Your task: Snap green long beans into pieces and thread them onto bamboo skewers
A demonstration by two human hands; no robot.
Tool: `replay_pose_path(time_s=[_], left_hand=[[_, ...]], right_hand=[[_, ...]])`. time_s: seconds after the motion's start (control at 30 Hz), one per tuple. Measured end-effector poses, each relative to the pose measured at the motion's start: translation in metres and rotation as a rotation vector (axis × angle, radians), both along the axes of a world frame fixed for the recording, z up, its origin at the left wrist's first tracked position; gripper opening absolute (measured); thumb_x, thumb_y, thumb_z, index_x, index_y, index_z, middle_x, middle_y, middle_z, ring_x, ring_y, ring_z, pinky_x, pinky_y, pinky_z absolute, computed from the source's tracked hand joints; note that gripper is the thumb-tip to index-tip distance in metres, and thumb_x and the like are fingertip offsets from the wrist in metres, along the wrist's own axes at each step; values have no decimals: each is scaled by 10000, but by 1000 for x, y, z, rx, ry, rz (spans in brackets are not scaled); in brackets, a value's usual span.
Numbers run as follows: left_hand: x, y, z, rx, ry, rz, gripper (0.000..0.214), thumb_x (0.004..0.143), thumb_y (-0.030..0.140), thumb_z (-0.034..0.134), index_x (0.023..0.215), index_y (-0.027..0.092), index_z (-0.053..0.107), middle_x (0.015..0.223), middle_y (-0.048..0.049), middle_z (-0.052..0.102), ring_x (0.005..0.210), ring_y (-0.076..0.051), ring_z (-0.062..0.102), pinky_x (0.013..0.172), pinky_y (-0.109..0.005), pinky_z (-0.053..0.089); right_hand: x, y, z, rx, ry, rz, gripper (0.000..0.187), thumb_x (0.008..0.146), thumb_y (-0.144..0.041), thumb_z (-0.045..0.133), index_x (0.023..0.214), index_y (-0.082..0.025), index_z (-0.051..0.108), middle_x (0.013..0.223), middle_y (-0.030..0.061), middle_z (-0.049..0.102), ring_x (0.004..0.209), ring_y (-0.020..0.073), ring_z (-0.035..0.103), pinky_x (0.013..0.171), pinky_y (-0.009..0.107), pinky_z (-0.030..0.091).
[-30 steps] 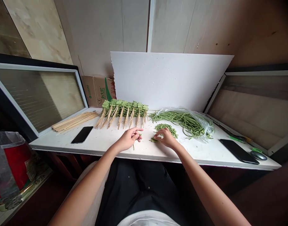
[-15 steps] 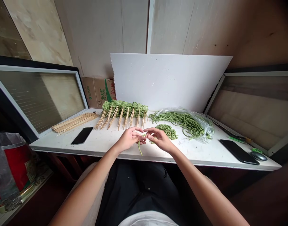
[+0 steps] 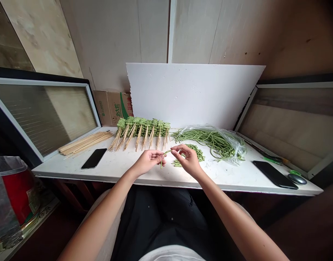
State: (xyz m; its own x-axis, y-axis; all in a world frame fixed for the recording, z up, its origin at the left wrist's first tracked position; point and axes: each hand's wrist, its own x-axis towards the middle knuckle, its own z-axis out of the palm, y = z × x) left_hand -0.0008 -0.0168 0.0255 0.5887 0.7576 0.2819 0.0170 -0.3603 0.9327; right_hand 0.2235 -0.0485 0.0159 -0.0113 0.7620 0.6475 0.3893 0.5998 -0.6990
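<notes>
Left hand (image 3: 148,162) half curled, fingertips pinched on a long green bean (image 3: 168,152), held in the air above the tabletop (image 3: 123,173) near its front edge; lower bean end hanging below the fingers. Right hand (image 3: 187,160) just beside, thumb and forefinger closed on the bean's upper end. Directly beyond the right hand, a heap of bean pieces (image 3: 193,154) on the tabletop. Along the back edge: skewered bean rows (image 3: 143,127), wooden ends pointing frontward, and a clear plastic bag (image 3: 210,141) of long beans to their right. Near the left end, loose bamboo skewers (image 3: 85,142) and a black phone (image 3: 94,158). Near the right end, a second black phone (image 3: 275,174).
</notes>
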Motion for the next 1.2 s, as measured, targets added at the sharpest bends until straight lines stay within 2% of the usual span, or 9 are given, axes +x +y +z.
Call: replay_pose_path(time_s=[0.17,0.4,0.53,0.63,0.77,0.87,0.97,1.07,1.2], left_hand=[[1,-2,0,124,52,87,331,945,446,681,992,128,763,842,-86,761,786,-197,708,823,-329,556],[7,-13,3,278,171,149,303,974,389,613,826,160,745,722,-22,659,726,-169,600,742,-284,484],[9,-20,8,344,213,144,307,971,263,555,708,162,678,720,-18,637,723,-159,574,727,-274,445],[9,-24,10,353,190,128,275,946,198,539,710,164,676,716,-17,641,713,-155,582,724,-269,447],[11,-25,8,319,169,86,265,941,213,553,719,168,691,708,-20,647,697,-156,591,699,-267,457],[10,-21,5,308,149,79,251,934,222,571,724,169,696,722,-31,674,719,-166,616,717,-275,472],[1,-12,7,287,123,146,283,958,267,571,718,164,680,727,-47,696,708,-174,631,725,-290,483],[-12,-5,14,251,80,162,312,987,386,602,799,159,703,773,-74,749,800,-208,694,821,-325,504],[-20,-5,22,94,-106,100,354,1018,505,571,988,159,639,852,-105,798,856,-232,756,925,-394,520]], right_hand=[[-4,-6,4,23,-118,48,205,960,-414,702,1055,-247,773,1004,70,754,959,224,654,765,348,507],[-10,-7,0,108,-260,62,74,971,-266,683,922,-232,726,865,59,700,875,233,548,771,366,454],[-13,-9,1,121,-274,134,178,996,-173,597,869,-230,707,834,52,681,895,234,535,830,372,433],[-12,-8,1,54,-180,222,169,996,-294,642,852,-233,706,819,51,676,900,238,552,849,374,430],[-9,-3,-2,-28,-63,361,311,935,-523,699,835,-228,713,803,55,667,893,244,571,865,385,432],[-5,-2,-3,-116,29,486,380,903,-587,710,817,-217,707,826,53,647,852,225,584,830,372,456],[2,-2,-1,-180,138,549,396,895,-602,711,809,-215,700,855,50,632,856,215,601,785,354,483],[14,3,2,-181,153,406,339,873,-561,757,865,-223,744,898,66,677,896,228,631,767,353,507],[35,20,-10,-89,-133,-27,368,871,-582,739,873,-217,791,933,106,734,963,280,629,792,400,519]])
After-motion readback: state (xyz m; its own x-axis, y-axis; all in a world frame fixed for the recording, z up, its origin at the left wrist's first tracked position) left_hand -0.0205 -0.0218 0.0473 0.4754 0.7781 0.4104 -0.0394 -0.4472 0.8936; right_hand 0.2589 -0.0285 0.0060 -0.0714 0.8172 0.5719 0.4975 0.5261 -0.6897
